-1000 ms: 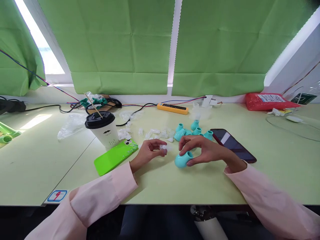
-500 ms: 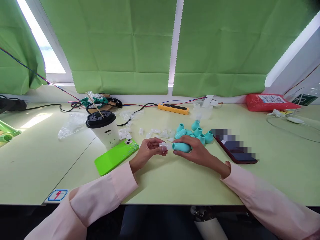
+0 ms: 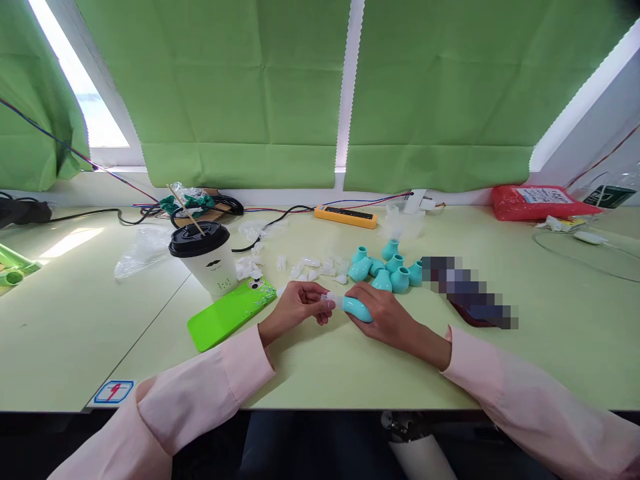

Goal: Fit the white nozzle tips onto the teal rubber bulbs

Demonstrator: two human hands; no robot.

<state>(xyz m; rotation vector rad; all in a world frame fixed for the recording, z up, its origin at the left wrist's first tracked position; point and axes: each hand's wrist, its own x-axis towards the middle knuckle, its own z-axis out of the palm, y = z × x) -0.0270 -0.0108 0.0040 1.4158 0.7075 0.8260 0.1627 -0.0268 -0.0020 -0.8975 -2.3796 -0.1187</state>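
Sticker (image 3: 113,392) on the tabletop (image 3: 300,373): I see a red mark, perhaps a bolt or arrow, inside a blue frame.
Paper cup (image 3: 213,272): dark moustache-like logo; lettering too small for me.
Red package (image 3: 505,208): white label (image 3: 544,195), print unreadable.
Green label (image 3: 609,196): pale print, illegible.

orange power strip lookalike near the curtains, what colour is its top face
Black, on the orange strip; head view.

The turquoise bulb (image 3: 357,309), previously apart from the clear fitting (image 3: 327,300) in the left grip (image 3: 300,303), now meets it end to end. The bulb has rotated from mouth up to mouth leftward. The right grip (image 3: 384,315) has shifted toward the wearer, exposing more of the loose turquoise bulbs (image 3: 383,281).
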